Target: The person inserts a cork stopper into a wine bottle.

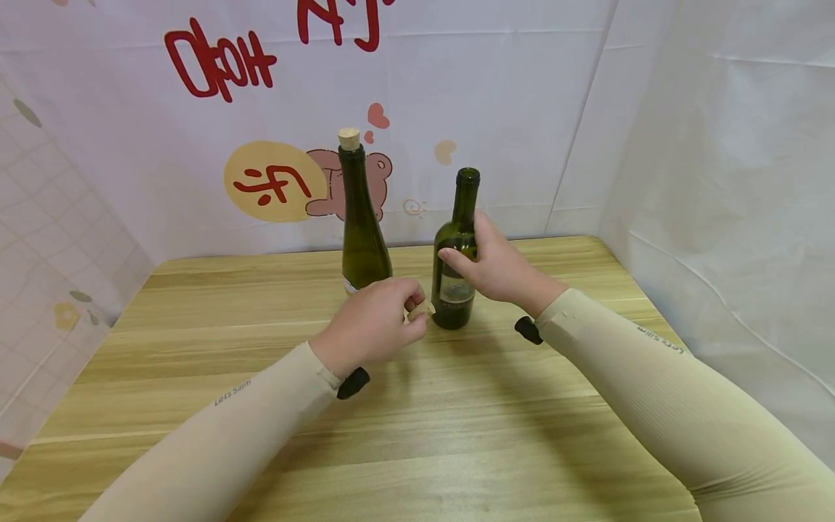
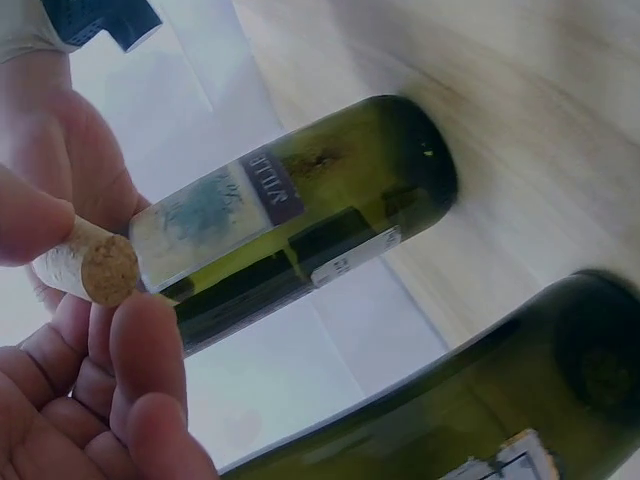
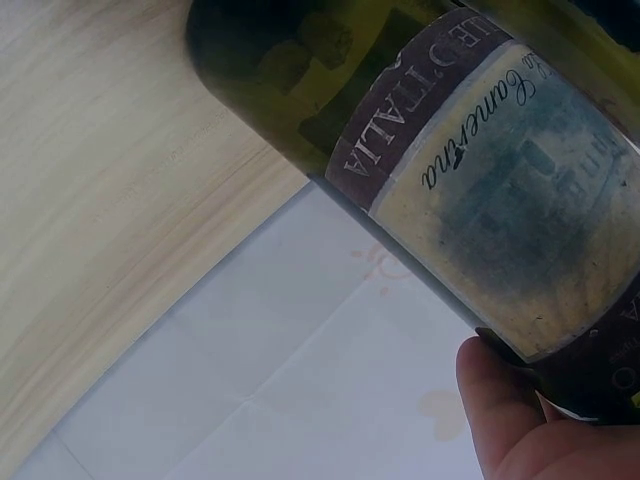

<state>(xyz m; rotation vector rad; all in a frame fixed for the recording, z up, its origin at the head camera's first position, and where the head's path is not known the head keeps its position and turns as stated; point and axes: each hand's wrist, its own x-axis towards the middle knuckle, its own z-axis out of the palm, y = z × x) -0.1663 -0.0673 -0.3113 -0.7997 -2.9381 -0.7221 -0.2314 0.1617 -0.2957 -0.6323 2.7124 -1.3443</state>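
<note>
My left hand (image 1: 378, 322) pinches a cork (image 1: 420, 310) between thumb and fingers, low beside the shorter green wine bottle (image 1: 453, 315). In the left wrist view the cork (image 2: 108, 268) shows its round, speckled end. My right hand (image 1: 502, 264) grips that shorter bottle around its upper body, thumb across the front. This bottle stands upright with an uncovered mouth and a printed label (image 3: 530, 200). To its left stands a taller green bottle (image 1: 365, 243), a cork (image 1: 349, 138) seated in its mouth. Its lower part is hidden behind my left hand.
Both bottles stand on a wood-grain table (image 1: 215, 312), toward its back edge. Behind it hangs a white backdrop (image 1: 522, 94) with red lettering and a cartoon bear. A plain white sheet (image 1: 737, 181) hangs along the right side.
</note>
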